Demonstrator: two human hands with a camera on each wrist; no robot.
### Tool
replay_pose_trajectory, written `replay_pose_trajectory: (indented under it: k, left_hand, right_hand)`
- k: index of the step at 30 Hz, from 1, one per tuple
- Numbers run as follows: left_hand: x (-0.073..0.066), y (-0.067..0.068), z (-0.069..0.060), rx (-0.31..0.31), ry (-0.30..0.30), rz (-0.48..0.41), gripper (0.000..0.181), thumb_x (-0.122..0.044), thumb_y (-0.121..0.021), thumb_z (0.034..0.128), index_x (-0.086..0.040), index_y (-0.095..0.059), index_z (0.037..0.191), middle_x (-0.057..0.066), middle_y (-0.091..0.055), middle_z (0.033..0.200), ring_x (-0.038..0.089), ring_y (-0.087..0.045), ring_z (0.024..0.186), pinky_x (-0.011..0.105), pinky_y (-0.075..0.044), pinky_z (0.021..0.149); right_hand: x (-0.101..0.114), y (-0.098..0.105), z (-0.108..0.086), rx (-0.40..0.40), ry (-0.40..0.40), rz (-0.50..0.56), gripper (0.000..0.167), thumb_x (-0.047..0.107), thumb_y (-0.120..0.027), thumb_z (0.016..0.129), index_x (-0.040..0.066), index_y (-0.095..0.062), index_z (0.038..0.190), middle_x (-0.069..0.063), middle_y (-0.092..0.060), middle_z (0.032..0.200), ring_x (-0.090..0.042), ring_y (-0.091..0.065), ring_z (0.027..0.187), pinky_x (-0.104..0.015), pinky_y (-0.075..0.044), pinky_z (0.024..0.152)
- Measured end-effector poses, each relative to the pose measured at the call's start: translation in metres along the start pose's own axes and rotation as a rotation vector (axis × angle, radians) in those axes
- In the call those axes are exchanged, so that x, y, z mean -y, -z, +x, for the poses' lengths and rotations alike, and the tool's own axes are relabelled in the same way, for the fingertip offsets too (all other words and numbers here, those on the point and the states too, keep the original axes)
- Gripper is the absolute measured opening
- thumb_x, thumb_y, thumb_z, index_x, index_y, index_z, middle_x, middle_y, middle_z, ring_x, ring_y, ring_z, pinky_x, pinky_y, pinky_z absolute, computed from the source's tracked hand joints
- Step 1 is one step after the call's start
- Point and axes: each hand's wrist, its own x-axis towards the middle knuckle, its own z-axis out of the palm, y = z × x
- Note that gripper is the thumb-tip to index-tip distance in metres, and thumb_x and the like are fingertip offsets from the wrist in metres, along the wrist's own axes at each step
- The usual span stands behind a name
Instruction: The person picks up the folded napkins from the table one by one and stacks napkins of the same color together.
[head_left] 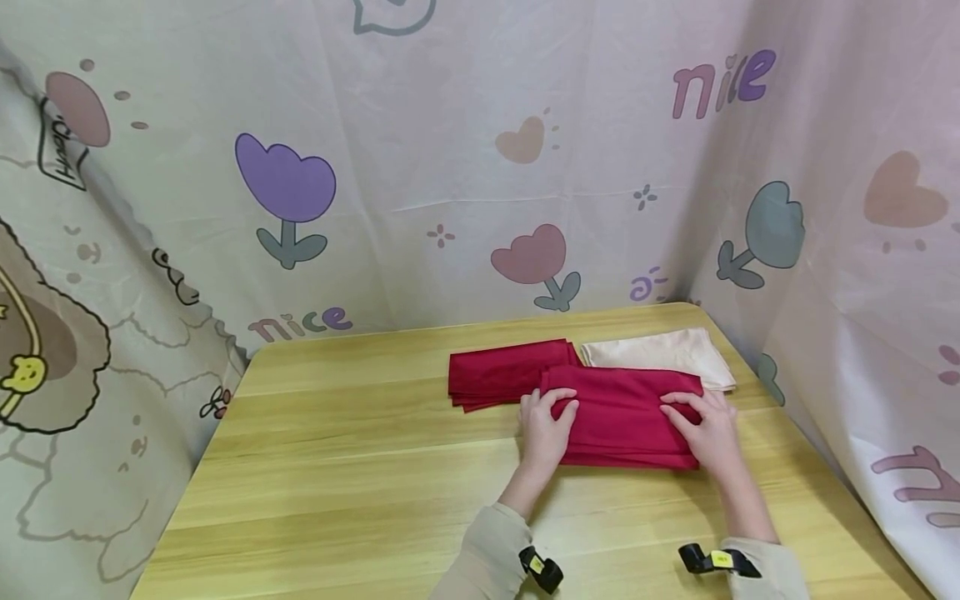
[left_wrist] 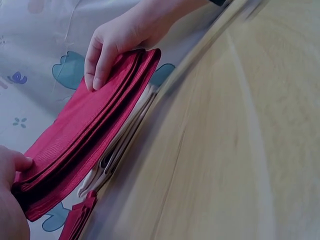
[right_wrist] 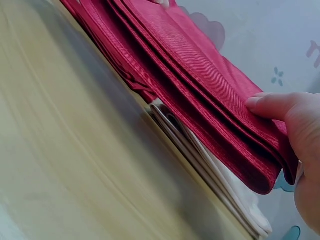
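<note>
Both hands hold a folded red cloth [head_left: 622, 417], its stacked layers showing along the near edge. My left hand [head_left: 545, 429] pinches its left end and my right hand [head_left: 708, 429] its right end, thumbs on top. In the wrist views the cloth is raised off the table and its folds hang slightly apart. A second folded red cloth [head_left: 502, 371] lies behind and to the left. A folded cream cloth [head_left: 660, 354] lies behind and to the right, also visible beneath the held cloth in the right wrist view. Fingers under the held cloth are hidden.
The light wooden table [head_left: 322, 467] extends to the left and front. A patterned curtain [head_left: 420, 167] stands along its back, with more printed fabric at both sides. Small black cameras are strapped to both sleeved wrists.
</note>
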Motion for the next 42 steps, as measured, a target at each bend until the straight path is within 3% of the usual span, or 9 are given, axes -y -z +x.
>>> replay_pose_trajectory:
  k: [4, 9, 16, 26, 36, 42]
  left_hand:
    - [0.004, 0.004, 0.002, -0.02, -0.006, 0.003, 0.013, -0.025, -0.074, 0.0848, -0.025, -0.076, 0.098, 0.004, -0.068, 0.094, 0.023, -0.052, 0.104, 0.038, -0.039, 0.083]
    - [0.01, 0.01, 0.005, -0.03, -0.007, 0.008, 0.013, -0.025, -0.074, 0.0852, -0.025, -0.076, 0.098, 0.007, -0.069, 0.097, 0.029, -0.051, 0.114, 0.042, -0.039, 0.089]
    - [0.017, 0.019, 0.009, -0.069, -0.025, 0.036, 0.013, -0.023, -0.075, 0.084, -0.024, -0.076, 0.097, 0.005, -0.069, 0.094, 0.024, -0.051, 0.1, 0.037, -0.038, 0.083]
    - [0.025, 0.031, 0.012, -0.103, -0.037, 0.075, 0.014, -0.021, -0.076, 0.0832, -0.024, -0.077, 0.097, 0.006, -0.067, 0.094, 0.021, -0.049, 0.091, 0.035, -0.036, 0.079]
    - [0.035, 0.044, 0.02, -0.148, -0.045, 0.133, 0.016, -0.022, -0.076, 0.0829, -0.022, -0.077, 0.099, 0.006, -0.065, 0.09, 0.022, -0.05, 0.089, 0.036, -0.036, 0.079]
    - [0.044, 0.051, 0.027, -0.167, -0.019, 0.139, 0.018, -0.021, -0.076, 0.0829, -0.021, -0.077, 0.101, 0.008, -0.063, 0.088, 0.024, -0.051, 0.09, 0.038, -0.035, 0.079]
  right_hand:
    - [0.004, -0.005, 0.001, -0.006, 0.013, 0.019, 0.025, -0.008, -0.08, 0.068, 0.007, -0.072, 0.087, -0.015, -0.067, 0.09, 0.006, -0.031, 0.09, -0.034, -0.016, 0.074]
    - [0.008, -0.013, 0.002, -0.019, 0.019, 0.04, 0.026, -0.007, -0.081, 0.068, 0.007, -0.073, 0.088, -0.015, -0.067, 0.091, 0.003, -0.034, 0.092, -0.034, -0.018, 0.075]
    - [0.015, -0.024, 0.002, -0.023, 0.049, 0.067, 0.026, -0.005, -0.082, 0.068, 0.008, -0.073, 0.088, -0.014, -0.068, 0.091, 0.002, -0.034, 0.092, -0.034, -0.018, 0.075]
    - [0.023, -0.036, 0.005, -0.006, 0.093, 0.075, 0.027, -0.003, -0.082, 0.069, 0.01, -0.073, 0.09, -0.012, -0.068, 0.092, -0.015, -0.042, 0.091, -0.034, -0.02, 0.076]
    - [0.032, -0.053, 0.013, 0.002, 0.145, 0.109, 0.029, -0.004, -0.082, 0.068, 0.009, -0.073, 0.092, -0.014, -0.067, 0.093, -0.02, -0.042, 0.09, -0.035, -0.02, 0.078]
    - [0.04, -0.063, 0.014, 0.011, 0.162, 0.114, 0.028, -0.002, -0.083, 0.069, 0.009, -0.073, 0.092, -0.014, -0.066, 0.092, -0.023, -0.043, 0.09, -0.037, -0.023, 0.078]
